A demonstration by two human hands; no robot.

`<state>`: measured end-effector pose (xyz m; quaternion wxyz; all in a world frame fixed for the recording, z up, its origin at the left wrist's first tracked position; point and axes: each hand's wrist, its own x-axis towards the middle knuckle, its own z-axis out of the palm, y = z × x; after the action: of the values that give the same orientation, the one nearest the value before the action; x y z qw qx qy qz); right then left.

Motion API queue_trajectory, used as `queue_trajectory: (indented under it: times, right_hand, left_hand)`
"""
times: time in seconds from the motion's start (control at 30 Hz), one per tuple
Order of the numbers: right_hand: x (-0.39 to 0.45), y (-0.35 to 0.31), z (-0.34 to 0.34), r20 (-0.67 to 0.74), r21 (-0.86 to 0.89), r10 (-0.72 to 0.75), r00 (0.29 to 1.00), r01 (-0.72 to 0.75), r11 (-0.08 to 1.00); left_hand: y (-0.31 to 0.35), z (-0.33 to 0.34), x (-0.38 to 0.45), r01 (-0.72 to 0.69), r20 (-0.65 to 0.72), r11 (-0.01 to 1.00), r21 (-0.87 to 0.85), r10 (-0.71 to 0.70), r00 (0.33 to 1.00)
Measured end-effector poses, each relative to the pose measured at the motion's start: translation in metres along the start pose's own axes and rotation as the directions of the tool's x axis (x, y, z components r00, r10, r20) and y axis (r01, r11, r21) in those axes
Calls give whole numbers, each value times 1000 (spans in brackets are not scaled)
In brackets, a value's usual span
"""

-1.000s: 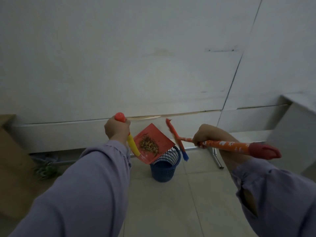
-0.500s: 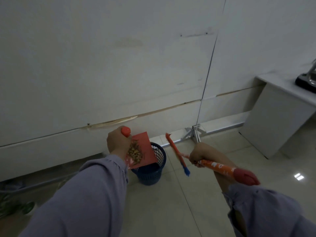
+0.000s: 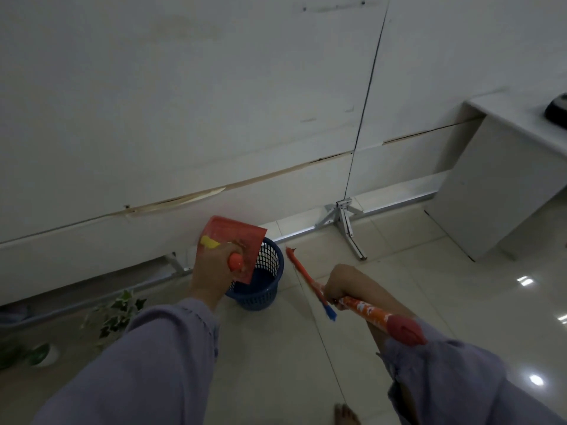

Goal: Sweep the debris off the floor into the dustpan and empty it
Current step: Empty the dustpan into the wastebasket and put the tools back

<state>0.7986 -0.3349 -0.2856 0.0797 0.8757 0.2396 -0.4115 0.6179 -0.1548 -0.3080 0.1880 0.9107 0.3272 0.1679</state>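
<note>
The left hand (image 3: 211,271), its grip clamped on the handle, tips the red dustpan (image 3: 233,237) over the blue basket (image 3: 260,289) to empty it; the right hand (image 3: 340,289), closed around the broom (image 3: 306,283), holds it aside.

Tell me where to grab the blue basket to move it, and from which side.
Take the blue basket by its open top rim on the right side, coming from above. The tipped red dustpan in the left hand covers the left part of the rim; the right part looks clear, though the broom is near.
</note>
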Motion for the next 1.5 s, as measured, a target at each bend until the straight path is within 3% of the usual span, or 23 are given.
queue_trajectory:
  times: [0.23,0.43,0.9,1.0,1.17,1.23,1.37,1.5]
  right_hand:
    - [24,10,-15,4,-145,-71,997,71,987]
    - [35,18,-25,-16,-263,-166,986,156,952]
    - [44,38,-31,-18,-290,-203,979,189,938]
    - [42,42,-33,-2,-321,-202,979,191,928]
    - [37,47,-36,15,-332,-193,981,187,924]
    - [31,50,-36,-9,-311,-199,980,186,932]
    - [20,54,-30,-50,-328,-233,971,204,922]
    - [-3,57,-23,-78,-369,-239,968,194,909]
  left_hand:
    - [9,15,-4,-101,82,992,79,94,992]
    - [25,24,-4,-90,150,985,149,67,986]
    - [49,21,-7,-254,203,900,354,191,960]
    - [57,16,-6,-179,152,930,321,136,979]
    - [63,4,-1,129,-128,982,136,-112,985]
    - [72,-6,-1,244,-234,968,59,-224,946]
    - [87,-32,-2,460,-387,878,-131,-473,791]
    - [99,-57,-17,540,-443,811,-227,-580,684]
